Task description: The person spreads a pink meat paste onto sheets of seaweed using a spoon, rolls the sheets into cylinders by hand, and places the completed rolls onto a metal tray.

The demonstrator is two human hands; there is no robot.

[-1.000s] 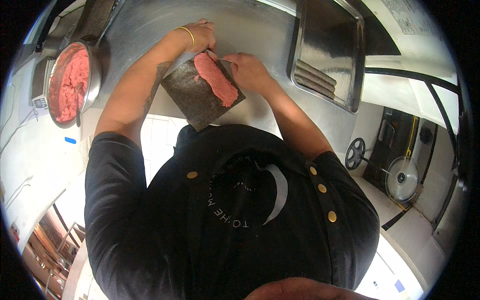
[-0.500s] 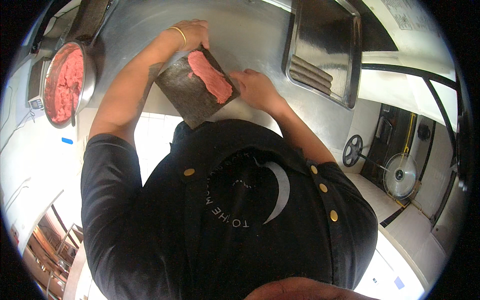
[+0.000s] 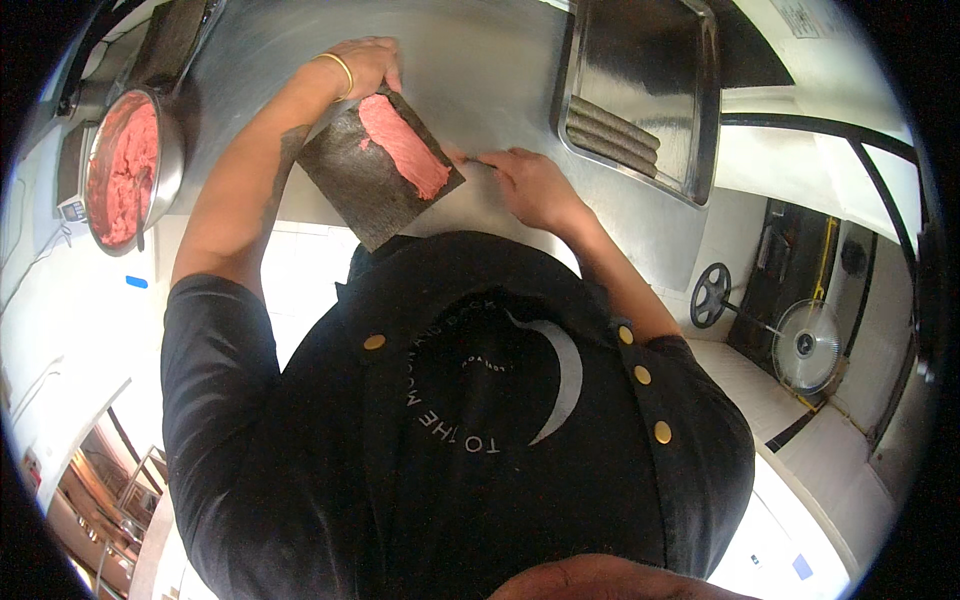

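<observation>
A dark, square seaweed sheet (image 3: pixel 345 180) lies turned at an angle on the steel worktop, close to my body. Along its right side runs a thick band of pink paste (image 3: pixel 405 148). My left hand (image 3: pixel 368 68), with a yellow bangle at the wrist, is at the sheet's far corner, its fingers bent down onto that corner. My right hand (image 3: pixel 535 187) is apart from the sheet, just to its right, with curled fingers pointing left. A small blurred pinkish shape shows at its fingertips; I cannot tell what it is.
A steel bowl (image 3: pixel 172 160) of pink paste, with a utensil in it, stands at the left on a scale (image 3: pixel 72 208). At the right, a metal tray (image 3: pixel 712 110) holds several dark rolls (image 3: pixel 612 138). A fan (image 3: pixel 806 345) stands beyond on the right.
My right hand has moved right, away from the sheet's edge. The sheet and my left hand sit slightly farther left in the picture, as do the bowl and tray.
</observation>
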